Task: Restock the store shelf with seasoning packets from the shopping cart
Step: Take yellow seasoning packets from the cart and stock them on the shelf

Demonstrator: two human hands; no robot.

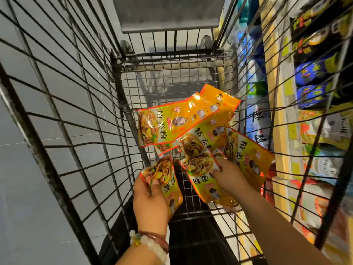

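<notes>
Step in hand, as I read it: gathering stock out of the shopping cart (pixel 76 115), before anything goes to the shelf.

Both hands are down inside the cart basket. My left hand (pixel 150 199) is clamped on one yellow seasoning packet (pixel 164 180), thumb over its face, fingers behind. My right hand (pixel 227 175) pinches a second packet (pixel 200 176) near its top edge; this one hangs tilted, lower end toward the cart's near end. I can't tell whether the right fingers also catch the packet behind it.

The loose packets (pixel 183 121) lie in an overlapping heap on the cart floor, just beyond both hands and toward the cart's right wall. One more packet (pixel 248 152) leans against that right wall, touching or nearly touching the right hand.

Next move, my guess: either stack the right-hand packet onto the left-hand one and reach for more, or lift both clear over the cart's right wall. The wire sides are high, so the packets need to come up before swinging right.

Room: the store shelf (pixel 282 131) stands just beyond the cart's right wall, already holding blue and dark packaged goods, blurred. Grey floor tiles (pixel 28 169) show through the cart's left wall. A grey fold-down flap (pixel 168 14) sits at the cart's far end.
</notes>
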